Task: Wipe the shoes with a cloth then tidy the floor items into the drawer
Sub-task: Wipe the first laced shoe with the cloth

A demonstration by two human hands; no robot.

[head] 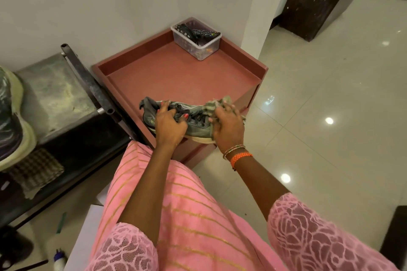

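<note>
Grey sneaker (176, 121) with dark laces and pale sole, lying on its side at the near edge of a reddish-brown tray-topped cabinet (176, 72), toe end toward the right. Left hand (170, 124) curled over the collar and lace area, fingers wrapped round the upper, thumb pressed among the laces; grip closed firmly on the shoe. Right hand (228, 126) bunched round a grey-green cloth (214, 105), fingers folded into the fabric and holding it against the toe end of the sneaker; cloth edges spilling out above and to the right of the knuckles. Orange band and thin bangles (236, 153) on the right wrist. Clear plastic box (196, 38) holding dark remote controls in the far corner of the cabinet top, against the wall, well apart from the shoe. To the left, a dark metal rack (88, 81) with a second, pale-soled shoe (13, 116) at the frame edge and a checked cloth (36, 171) below it. Small white bottle (59, 259) on the floor at lower left. Pink striped garment (176, 215) in the foreground.
</note>
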